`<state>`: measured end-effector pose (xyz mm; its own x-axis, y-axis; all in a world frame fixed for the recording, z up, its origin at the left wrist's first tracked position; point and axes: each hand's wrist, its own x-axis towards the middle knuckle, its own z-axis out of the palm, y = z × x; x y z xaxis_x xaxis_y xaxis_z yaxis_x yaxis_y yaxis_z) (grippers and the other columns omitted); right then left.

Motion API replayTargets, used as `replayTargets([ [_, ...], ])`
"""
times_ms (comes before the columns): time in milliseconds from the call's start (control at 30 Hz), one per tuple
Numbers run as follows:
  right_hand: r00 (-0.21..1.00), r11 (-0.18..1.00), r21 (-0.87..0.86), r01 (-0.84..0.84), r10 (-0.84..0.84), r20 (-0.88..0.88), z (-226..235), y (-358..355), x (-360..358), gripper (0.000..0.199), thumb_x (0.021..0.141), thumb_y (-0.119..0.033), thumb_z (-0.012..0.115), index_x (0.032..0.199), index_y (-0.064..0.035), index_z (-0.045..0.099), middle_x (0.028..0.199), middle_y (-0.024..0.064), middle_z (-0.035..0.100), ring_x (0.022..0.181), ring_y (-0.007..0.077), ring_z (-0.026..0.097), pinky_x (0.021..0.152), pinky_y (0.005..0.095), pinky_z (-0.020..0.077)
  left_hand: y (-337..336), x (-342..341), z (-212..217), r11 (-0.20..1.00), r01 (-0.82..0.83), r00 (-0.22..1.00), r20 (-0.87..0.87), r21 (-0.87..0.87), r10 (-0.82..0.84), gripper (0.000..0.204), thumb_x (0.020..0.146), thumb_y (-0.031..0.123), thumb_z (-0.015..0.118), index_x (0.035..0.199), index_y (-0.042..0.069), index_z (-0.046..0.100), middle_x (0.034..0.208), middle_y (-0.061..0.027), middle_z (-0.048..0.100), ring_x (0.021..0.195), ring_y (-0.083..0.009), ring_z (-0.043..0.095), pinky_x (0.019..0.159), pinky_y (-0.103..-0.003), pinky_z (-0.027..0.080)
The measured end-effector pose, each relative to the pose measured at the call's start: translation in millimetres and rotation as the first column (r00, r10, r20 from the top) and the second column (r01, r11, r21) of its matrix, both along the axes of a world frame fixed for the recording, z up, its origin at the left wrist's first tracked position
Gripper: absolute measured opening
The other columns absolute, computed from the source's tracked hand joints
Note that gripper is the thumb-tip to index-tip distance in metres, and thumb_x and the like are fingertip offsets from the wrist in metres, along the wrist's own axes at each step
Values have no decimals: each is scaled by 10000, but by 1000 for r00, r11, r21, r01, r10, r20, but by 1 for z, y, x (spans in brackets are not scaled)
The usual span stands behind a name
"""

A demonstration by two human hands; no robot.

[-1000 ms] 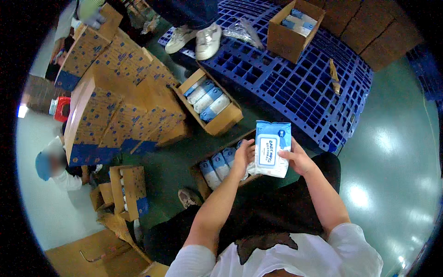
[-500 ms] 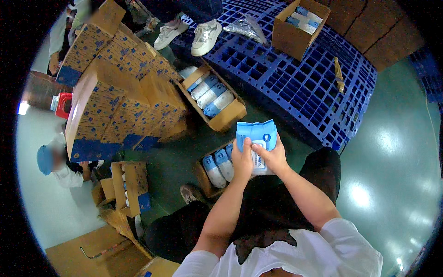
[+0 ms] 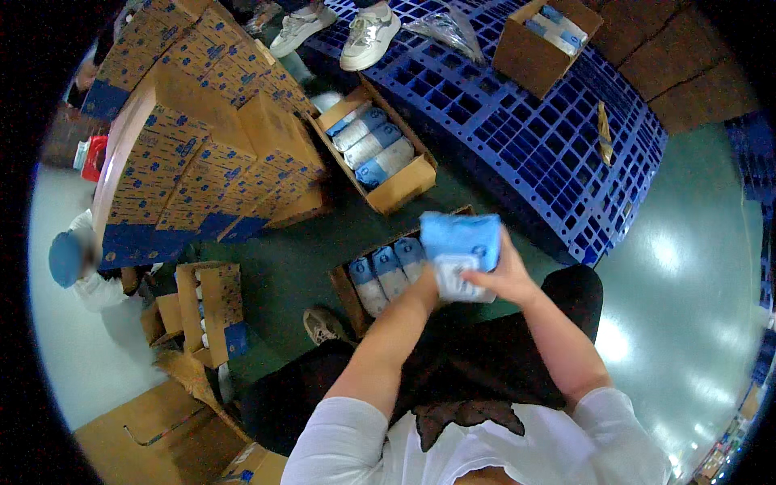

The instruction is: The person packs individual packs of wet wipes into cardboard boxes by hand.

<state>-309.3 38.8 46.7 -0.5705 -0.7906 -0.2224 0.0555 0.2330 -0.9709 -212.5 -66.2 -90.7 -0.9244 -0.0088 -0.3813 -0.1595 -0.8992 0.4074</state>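
A blue-and-white pack of wet wipes (image 3: 462,244) is held up in front of me, slightly blurred. My right hand (image 3: 508,276) grips its right side, the thumb across the front. Behind the pack's lower left corner is my left hand (image 3: 427,284), its fingers hidden and smeared, so I cannot see whether it grips. Just beneath stands an open carton (image 3: 349,301) with several similar packs (image 3: 388,271) standing side by side. Beyond it is another open carton (image 3: 404,190), holding a row of the same packs (image 3: 373,149).
Stacked printed cartons (image 3: 202,162) rise at the left. A blue plastic pallet (image 3: 525,145) lies at the far right, bearing an open box (image 3: 529,61) and a clear plastic bag (image 3: 449,36). Someone's shoes (image 3: 370,39) are beside it. Another person (image 3: 97,295) works at the left near an open carton (image 3: 220,311).
The pack has turned and shifted slightly right. My left hand has slipped from its front to behind its lower left corner; my right hand still holds it. The whole view has shifted a little.
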Motion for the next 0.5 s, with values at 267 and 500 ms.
replayTargets([
  [267,732,551,833,48,548,-405,-40,-53,3,723,727,-436,646,1177,32,328,1000,220,565,847,333,616,684,379,522,-3,2,-10,-859,473,382,924,-195,1,682,832,482,427,1405,184,209,1467,-15,166,1359,-199,69,1036,-592,-4],
  [500,515,520,854,-6,734,-443,-72,-56,24,743,763,-364,626,1306,-3,270,1100,231,493,864,349,596,691,393,522,-16,8,26,-699,610,407,904,-374,-128,472,849,259,457,1306,173,384,1407,-5,271,1315,-181,168,1017,-546,173],
])
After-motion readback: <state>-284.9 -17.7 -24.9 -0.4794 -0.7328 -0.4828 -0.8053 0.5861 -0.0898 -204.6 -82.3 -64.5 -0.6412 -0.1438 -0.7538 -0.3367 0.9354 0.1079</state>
